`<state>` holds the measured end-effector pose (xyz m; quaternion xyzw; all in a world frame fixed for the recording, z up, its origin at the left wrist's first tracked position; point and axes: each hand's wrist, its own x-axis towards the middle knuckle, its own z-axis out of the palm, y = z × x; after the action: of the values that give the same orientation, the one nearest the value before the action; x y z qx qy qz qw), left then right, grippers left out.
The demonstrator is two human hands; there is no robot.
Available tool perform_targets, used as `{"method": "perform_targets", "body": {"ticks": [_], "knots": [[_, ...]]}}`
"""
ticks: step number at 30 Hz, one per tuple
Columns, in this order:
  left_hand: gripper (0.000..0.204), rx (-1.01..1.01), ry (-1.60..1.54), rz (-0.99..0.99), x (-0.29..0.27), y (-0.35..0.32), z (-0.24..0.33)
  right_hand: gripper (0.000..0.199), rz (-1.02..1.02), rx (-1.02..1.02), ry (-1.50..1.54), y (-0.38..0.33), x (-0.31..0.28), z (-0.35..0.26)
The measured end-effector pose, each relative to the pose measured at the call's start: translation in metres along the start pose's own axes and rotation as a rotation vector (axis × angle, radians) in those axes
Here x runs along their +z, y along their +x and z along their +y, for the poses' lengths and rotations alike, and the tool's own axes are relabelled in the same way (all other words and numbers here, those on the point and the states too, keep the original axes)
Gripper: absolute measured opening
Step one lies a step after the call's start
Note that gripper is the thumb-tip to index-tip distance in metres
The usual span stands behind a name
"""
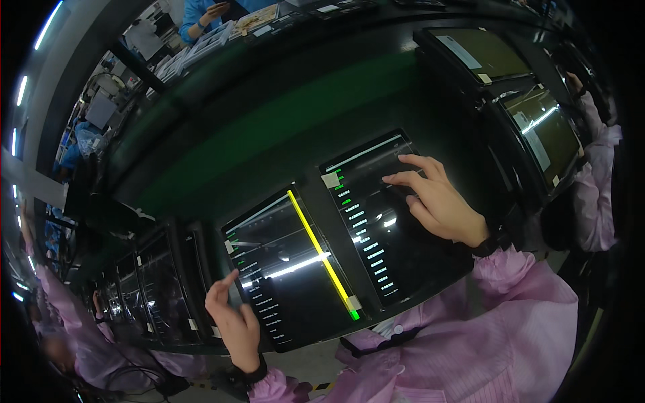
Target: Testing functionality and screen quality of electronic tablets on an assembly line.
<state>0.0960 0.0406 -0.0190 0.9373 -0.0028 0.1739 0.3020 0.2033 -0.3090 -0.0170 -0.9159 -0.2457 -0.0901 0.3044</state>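
Two dark tablets lie side by side in front of me, both lit with lists of text lines. The left tablet [282, 289] has a long yellow bar down its right side, ending in green. On the right tablet [390, 235], some lines are green and the others white. My left hand [233, 328] is at the left edge of the left tablet, index finger stretched toward its screen, thumb apart, holding nothing. Over the upper right of the other tablet is my right hand [440, 205], fingers spread and empty; whether a fingertip touches the glass I cannot tell.
More tablets [161, 289] stand in a row at the left. At the right, black trays hold olive-coloured panels [544, 131]. Co-workers in pink sleeves [598, 181] work on both sides. Across the green-black bench [269, 127], a person in blue [195, 20] holds something dark.
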Motion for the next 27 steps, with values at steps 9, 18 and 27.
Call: {"method": "perform_targets", "body": {"ticks": [9,18,27], "knots": [[0.049,0.025,0.169,-0.062,0.015,0.027,-0.015,0.037,0.013,0.019,-0.007,0.011,0.003,0.003],[0.050,-0.132,-0.035,0.015,0.004,0.008,-0.015,0.039,0.034,0.093,0.070,0.002,-0.007,0.008],[0.071,-0.379,-0.766,0.240,0.037,-0.070,-0.042,0.057,0.210,0.462,0.856,-0.072,0.017,0.039]]}}
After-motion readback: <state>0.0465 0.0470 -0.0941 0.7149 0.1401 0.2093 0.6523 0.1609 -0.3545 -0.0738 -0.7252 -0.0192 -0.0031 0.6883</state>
